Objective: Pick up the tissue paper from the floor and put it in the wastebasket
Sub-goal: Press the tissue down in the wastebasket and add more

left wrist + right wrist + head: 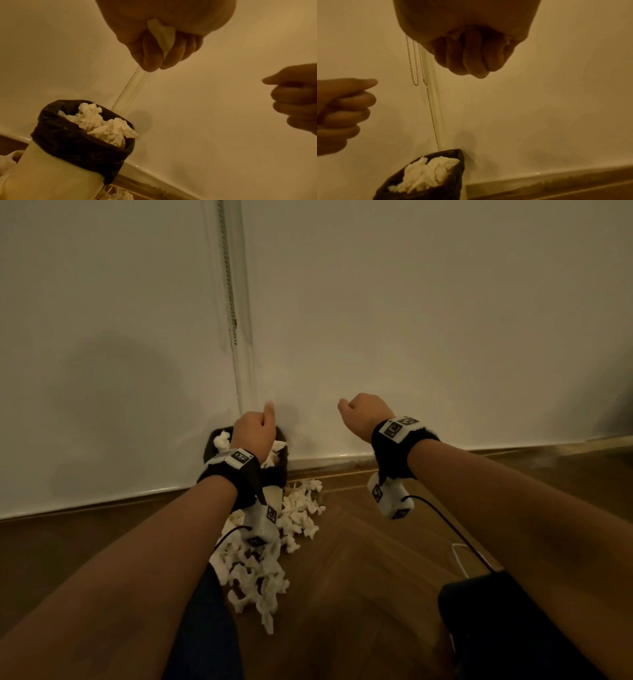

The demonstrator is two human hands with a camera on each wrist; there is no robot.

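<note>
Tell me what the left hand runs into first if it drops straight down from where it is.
Likely the crumpled tissue heaped in the wastebasket: the left hand, gripping a tissue piece, appears above its black-lined opening in the head view, though depth is unclear.

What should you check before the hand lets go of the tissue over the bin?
1. Left hand grips a tissue piece: ok.
2. Left hand is above the wastebasket opening in the head view: ok.
3. Room in the wastebasket: not ok, crumpled tissue already heaps up to the rim.
4. Right hand holds nothing: ok, its fingers are curled and no tissue shows.
5. Floor cleared: not ok, a tissue pile remains.
</note>
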